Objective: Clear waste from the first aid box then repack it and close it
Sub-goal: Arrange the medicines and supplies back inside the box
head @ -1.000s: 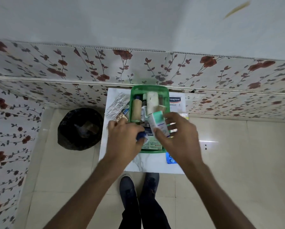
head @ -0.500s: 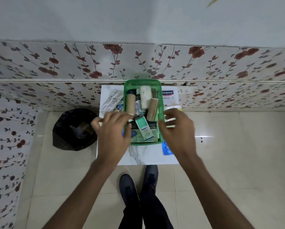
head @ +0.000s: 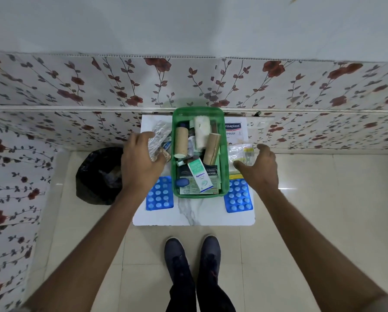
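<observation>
Foil strips [head: 158,140] half-hidden beneath left hand [head: 141,163]

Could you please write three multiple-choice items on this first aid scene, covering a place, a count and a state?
1. Where is the black bin bag?
A. On the floor, on the person's left of the table
B. On the table
C. Inside the green box

2. How many blue tablet strips lie on the table?
A. One
B. Two
C. Four

3. The green box is:
A. Lidded
B. Open and filled
C. Overturned

Answers: 1 A, the bag sits on tiles past the left hand. 2 B, one strip on each side. 3 B, bandage rolls show inside.
</observation>
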